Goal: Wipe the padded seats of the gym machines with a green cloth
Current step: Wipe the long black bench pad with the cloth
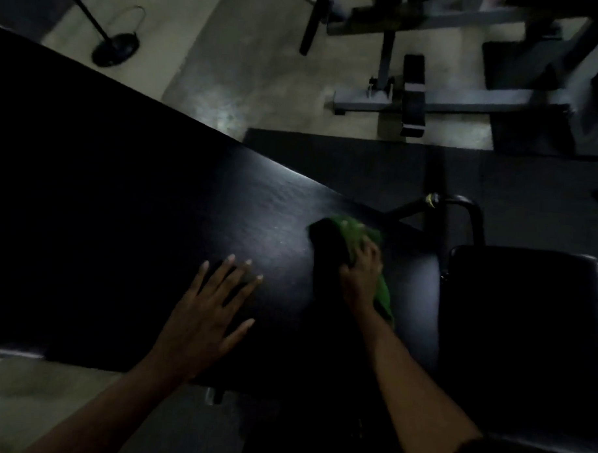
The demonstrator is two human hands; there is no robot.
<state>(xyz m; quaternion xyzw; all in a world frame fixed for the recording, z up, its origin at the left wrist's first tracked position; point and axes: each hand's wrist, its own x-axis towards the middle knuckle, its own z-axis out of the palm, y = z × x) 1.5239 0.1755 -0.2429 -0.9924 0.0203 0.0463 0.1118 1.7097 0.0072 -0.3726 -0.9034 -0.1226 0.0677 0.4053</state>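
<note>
Green crumpled cloth (pixel 361 238), bunched under the curled fingers of the right hand (pixel 360 279) near the far right edge of the long black padded bench seat (pixel 189 215), should sweep in overlapping strokes while the flat, spread left hand (pixel 210 311) braces the pad.

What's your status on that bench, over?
Left hand flat on the bench pad. Right hand gripping the green cloth on the pad's right end. Nothing blocking the wipe.

Left hand (pixel 208 319) lay flat, fingers spread straight — right hand (pixel 360 274) curled, gripping green cloth (pixel 353 231); both forearms extended forward.
</note>
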